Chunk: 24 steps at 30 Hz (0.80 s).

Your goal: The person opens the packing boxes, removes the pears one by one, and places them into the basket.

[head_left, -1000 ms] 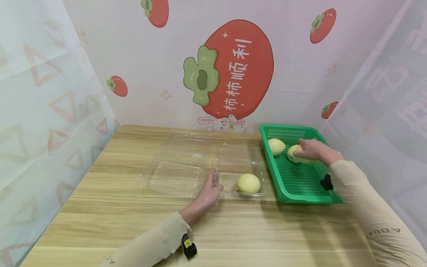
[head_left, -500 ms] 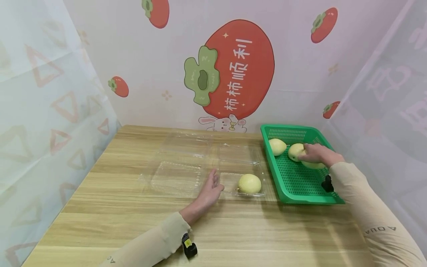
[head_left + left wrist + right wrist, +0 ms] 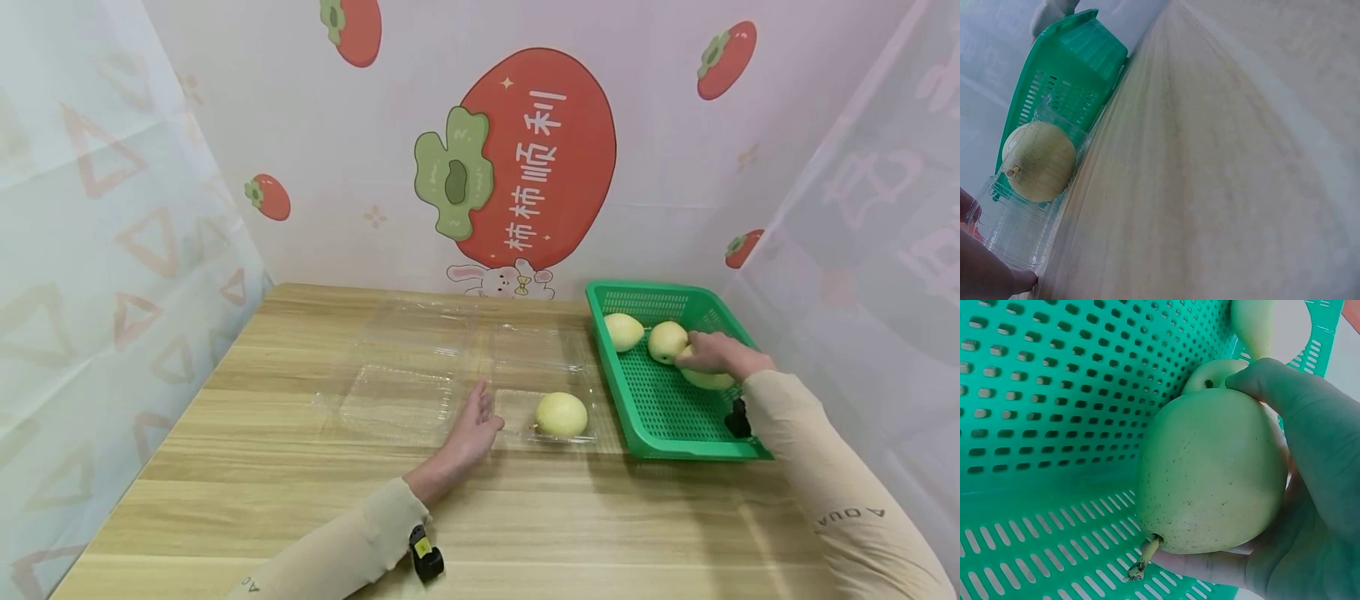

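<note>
In the right wrist view, my right hand (image 3: 1316,456) grips a pale yellow-green pear (image 3: 1210,475), thumb on top and fingers beneath, its stem toward the camera. This happens inside the green plastic basket (image 3: 637,439) at the right, as the head view shows. Two other pears, one in the middle (image 3: 667,342) and one at the left wall (image 3: 622,332), lie in the basket. My left hand (image 3: 471,429) rests at the near left side of a lidded-type clear plastic box (image 3: 513,406), its fingers extended. One pear (image 3: 562,414) lies in that box's right part.
A second clear plastic box (image 3: 397,396), opened flat, lies left of my left hand. Both boxes and the basket stand on a wooden table (image 3: 540,517). A printed cloth backdrop (image 3: 330,150) rises behind the table, with hanging cloths on either side.
My right hand has shifted slightly right and nearer within the basket, along with the pear, leaving the middle pear more exposed. My left hand has stayed in place.
</note>
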Each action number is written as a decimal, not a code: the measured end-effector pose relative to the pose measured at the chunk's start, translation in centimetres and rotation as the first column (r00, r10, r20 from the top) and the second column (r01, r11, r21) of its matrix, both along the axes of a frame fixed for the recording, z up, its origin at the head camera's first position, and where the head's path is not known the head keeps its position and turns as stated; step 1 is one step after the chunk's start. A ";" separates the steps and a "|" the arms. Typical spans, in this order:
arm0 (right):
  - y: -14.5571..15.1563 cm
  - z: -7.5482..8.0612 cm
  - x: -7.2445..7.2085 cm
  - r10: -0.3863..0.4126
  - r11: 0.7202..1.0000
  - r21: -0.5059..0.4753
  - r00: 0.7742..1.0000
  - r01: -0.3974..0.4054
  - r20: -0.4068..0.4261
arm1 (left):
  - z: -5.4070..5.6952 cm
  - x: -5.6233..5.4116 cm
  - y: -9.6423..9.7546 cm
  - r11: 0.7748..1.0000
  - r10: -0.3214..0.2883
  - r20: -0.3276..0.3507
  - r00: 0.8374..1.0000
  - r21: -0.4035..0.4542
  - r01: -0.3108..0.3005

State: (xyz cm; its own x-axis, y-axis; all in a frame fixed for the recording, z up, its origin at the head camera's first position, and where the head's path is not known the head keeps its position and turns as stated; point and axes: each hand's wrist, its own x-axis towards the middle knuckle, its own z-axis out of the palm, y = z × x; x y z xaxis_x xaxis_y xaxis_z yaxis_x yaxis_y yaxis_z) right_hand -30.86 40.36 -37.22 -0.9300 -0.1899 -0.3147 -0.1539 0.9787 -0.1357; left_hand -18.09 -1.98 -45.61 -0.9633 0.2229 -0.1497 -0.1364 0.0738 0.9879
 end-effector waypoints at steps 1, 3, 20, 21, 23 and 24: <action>0.0 0.0 0.0 -0.004 1.000 -0.001 1.000 0.004 0.001 | 0.0 0.0 0.0 1.000 -0.002 -0.002 1.000 -0.001 0.002; 0.0 -0.1 0.1 -0.007 1.000 -0.001 1.000 0.007 0.001 | 0.0 0.0 0.0 1.000 -0.003 -0.002 1.000 -0.005 0.003; -0.7 -0.4 0.3 0.005 0.999 0.053 0.998 -0.008 0.056 | -0.1 -0.1 0.1 1.000 0.007 -0.016 1.000 -0.006 -0.007; -0.7 -0.4 0.3 0.003 0.998 0.055 0.999 -0.006 0.054 | -0.1 -0.1 0.2 1.000 0.007 -0.016 1.000 -0.005 -0.007; -0.6 -0.5 0.3 0.002 0.998 0.056 0.999 -0.005 0.051 | -0.1 0.0 0.2 1.000 0.007 -0.013 1.000 -0.003 -0.007; -0.6 -0.5 0.3 0.002 0.998 0.058 0.999 -0.005 0.052 | -0.1 -0.1 0.2 1.000 0.008 -0.008 1.000 -0.002 -0.008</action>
